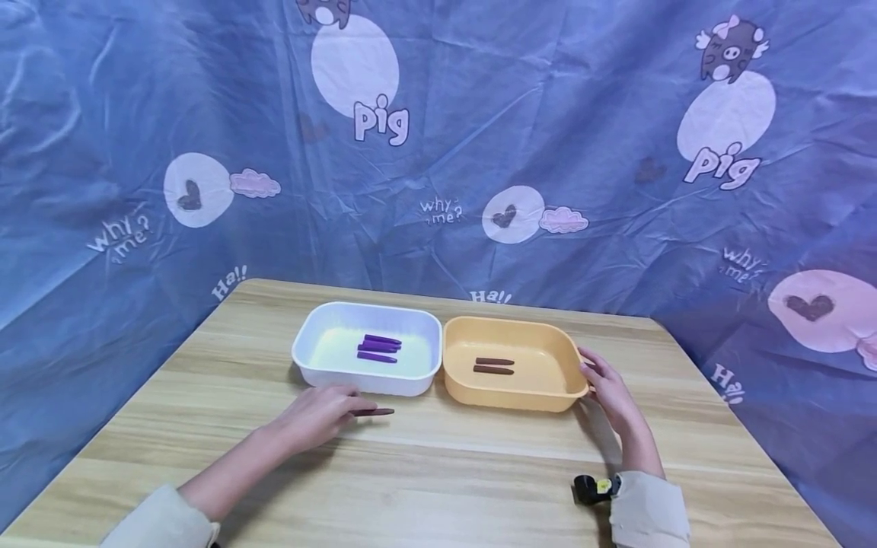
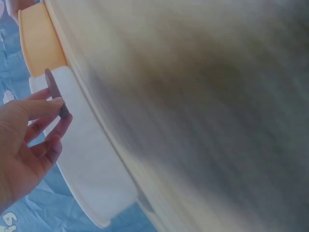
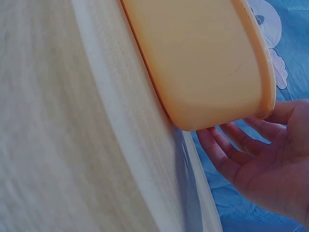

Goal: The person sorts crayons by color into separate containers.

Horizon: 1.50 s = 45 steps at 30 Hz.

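Between thumb and fingertips my left hand point(image 1: 322, 415) pinches a brown crayon point(image 1: 373, 412), just in front of the white bin. In the left wrist view the same crayon point(image 2: 56, 94) sticks out past the fingertips. Several purple crayons point(image 1: 377, 357) lie inside the white bin point(image 1: 366, 382). To its right stands an orange bin point(image 1: 507, 398), with two brown crayons point(image 1: 493, 371) on its floor. My right hand point(image 1: 612, 388) holds the orange bin's right end. In the right wrist view the thumb is at the rim and the fingers touch the outer wall point(image 3: 217, 116).
Both bins stand side by side toward the back of a wooden table point(image 1: 425, 487). A black device with a yellow mark point(image 1: 594, 489) sits at the right wrist. Behind the table hangs a blue printed curtain point(image 1: 438, 152).
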Available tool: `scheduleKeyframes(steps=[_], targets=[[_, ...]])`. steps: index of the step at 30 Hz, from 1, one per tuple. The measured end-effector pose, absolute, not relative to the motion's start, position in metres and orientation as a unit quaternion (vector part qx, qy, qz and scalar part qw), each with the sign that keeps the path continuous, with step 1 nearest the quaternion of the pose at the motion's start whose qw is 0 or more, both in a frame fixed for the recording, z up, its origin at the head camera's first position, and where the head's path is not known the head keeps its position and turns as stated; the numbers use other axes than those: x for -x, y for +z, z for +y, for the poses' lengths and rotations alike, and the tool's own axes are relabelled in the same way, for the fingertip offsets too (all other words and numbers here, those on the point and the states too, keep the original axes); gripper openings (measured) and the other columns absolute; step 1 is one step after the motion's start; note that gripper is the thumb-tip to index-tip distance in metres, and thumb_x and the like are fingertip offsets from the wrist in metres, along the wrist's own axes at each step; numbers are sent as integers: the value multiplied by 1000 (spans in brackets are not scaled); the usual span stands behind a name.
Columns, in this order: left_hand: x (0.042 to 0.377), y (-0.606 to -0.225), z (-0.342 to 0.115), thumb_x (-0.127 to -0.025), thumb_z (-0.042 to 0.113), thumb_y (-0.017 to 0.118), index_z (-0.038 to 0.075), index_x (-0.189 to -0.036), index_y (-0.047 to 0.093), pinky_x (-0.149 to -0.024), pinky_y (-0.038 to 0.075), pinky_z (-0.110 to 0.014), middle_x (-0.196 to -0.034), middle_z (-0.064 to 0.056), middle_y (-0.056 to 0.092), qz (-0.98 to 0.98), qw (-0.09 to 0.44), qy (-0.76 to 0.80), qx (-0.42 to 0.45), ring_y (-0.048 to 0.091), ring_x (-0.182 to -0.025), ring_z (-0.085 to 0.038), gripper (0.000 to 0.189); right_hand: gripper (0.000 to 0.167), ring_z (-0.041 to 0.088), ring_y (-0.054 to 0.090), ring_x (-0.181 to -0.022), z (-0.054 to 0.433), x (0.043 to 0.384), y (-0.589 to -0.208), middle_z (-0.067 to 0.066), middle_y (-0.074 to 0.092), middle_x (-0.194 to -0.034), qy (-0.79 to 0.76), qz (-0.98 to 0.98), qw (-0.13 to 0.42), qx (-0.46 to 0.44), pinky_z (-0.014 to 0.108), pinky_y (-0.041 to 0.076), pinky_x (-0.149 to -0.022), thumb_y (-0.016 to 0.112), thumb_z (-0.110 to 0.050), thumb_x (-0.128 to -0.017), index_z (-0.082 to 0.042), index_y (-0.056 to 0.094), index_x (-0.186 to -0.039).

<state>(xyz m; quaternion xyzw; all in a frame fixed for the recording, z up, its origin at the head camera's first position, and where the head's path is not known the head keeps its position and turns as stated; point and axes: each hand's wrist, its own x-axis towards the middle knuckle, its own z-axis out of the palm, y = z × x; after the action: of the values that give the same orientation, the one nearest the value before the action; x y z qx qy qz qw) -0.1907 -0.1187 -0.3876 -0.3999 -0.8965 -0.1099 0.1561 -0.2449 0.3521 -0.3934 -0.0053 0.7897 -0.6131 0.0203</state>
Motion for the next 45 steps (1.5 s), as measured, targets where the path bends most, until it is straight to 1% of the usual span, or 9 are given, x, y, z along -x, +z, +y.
scheduleKeyframes(steps=[4, 8, 11, 14, 22, 27, 34, 40, 45], targets=[[192, -383, -111, -67, -4, 65, 22, -109, 69, -47, 40, -22, -70, 4, 53, -890, 159, -106, 414, 49, -60, -11, 49, 51, 6, 52, -92, 352, 244, -393, 30, 30, -134, -613, 790, 20, 6, 22, 48, -74, 32, -20, -101, 3, 16, -144], [194, -377, -104, -72, -3, 64, 23, -111, 68, -48, 42, -23, -74, 3, 57, -892, 166, -98, 410, 52, -63, -12, 47, 51, 6, 52, -92, 352, 244, -393, 30, 30, -134, -615, 788, 19, 9, 22, 49, -74, 31, -19, -101, 3, 15, -144], [195, -373, -98, -73, -2, 66, 18, -106, 70, -53, 47, -26, -79, 1, 60, -891, 175, -98, 407, 56, -67, -15, 39, 50, 5, 52, -92, 352, 245, -393, 29, 30, -134, -618, 786, 18, 7, 21, 48, -74, 31, -19, -101, 2, 16, -144], [196, -368, -93, -72, -3, 67, 16, -103, 71, -58, 50, -27, -82, 1, 61, -892, 167, -105, 406, 57, -70, -16, 37, 51, 5, 51, -93, 352, 245, -393, 29, 30, -135, -617, 787, 19, 5, 21, 48, -74, 32, -20, -101, 2, 16, -144], [196, -352, -70, -74, -6, 63, 16, -102, 71, -51, 46, -24, -79, 0, 60, -896, 146, -119, 403, 56, -67, -15, 37, 51, 6, 52, -90, 352, 245, -393, 27, 33, -129, -615, 788, 9, 7, 22, 49, -72, 33, -19, -101, 5, 18, -143], [199, -346, -59, -74, -7, 60, 17, -106, 71, -46, 42, -21, -79, -1, 60, -900, 133, -110, 401, 54, -65, -15, 42, 50, 6, 52, -89, 351, 245, -393, 27, 34, -129, -616, 787, 10, 7, 21, 49, -71, 33, -19, -101, 4, 18, -143], [203, -341, -49, -77, -6, 61, 18, -104, 72, -46, 43, -22, -81, 1, 61, -901, 131, -114, 397, 56, -70, -15, 38, 50, 5, 52, -88, 351, 246, -392, 28, 33, -130, -618, 786, 11, 6, 20, 48, -71, 33, -18, -101, 4, 18, -143], [206, -336, -41, -79, 0, 64, 20, -104, 72, -47, 42, -21, -79, 3, 61, -900, 131, -113, 401, 56, -68, -14, 33, 50, 6, 52, -90, 350, 245, -391, 28, 32, -131, -614, 789, 13, 6, 20, 48, -70, 32, -19, -101, 4, 17, -144], [209, -330, -29, -79, 0, 64, 23, -106, 71, -49, 42, -20, -79, 3, 60, -900, 121, -126, 400, 55, -68, -13, 36, 49, 6, 51, -89, 350, 245, -391, 29, 32, -131, -617, 787, 15, 6, 19, 47, -70, 32, -18, -101, 3, 17, -144]])
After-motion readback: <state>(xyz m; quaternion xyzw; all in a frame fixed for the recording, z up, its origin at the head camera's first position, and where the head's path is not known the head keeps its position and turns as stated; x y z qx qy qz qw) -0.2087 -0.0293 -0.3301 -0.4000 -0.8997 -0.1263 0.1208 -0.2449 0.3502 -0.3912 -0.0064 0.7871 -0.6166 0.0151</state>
